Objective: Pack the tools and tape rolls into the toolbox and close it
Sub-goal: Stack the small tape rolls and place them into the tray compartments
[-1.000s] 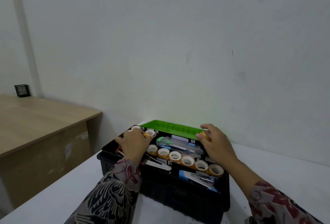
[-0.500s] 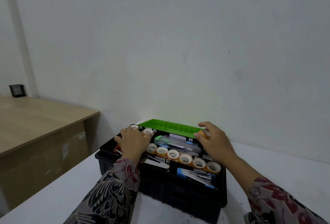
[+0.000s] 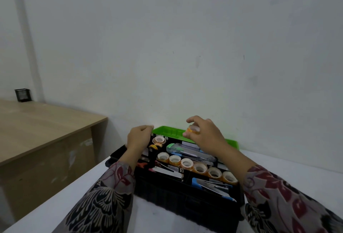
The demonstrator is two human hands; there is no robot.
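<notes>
An orange tape roll [image 3: 193,130] is pinched in the right hand [image 3: 206,137] over the open toolbox [image 3: 185,193], set on a white table [image 3: 74,201] by a white wall [image 3: 185,47]. Whether anything is held in the curled left hand [image 3: 138,139] cannot be told. Both hands are raised higher than before.

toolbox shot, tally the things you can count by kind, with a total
tape rolls: 9 (6 in the row, 2 back left, 1 in the right hand)
green tray: 1
black toolbox: 1
total: 11
The tools overlap too much to count.
</notes>
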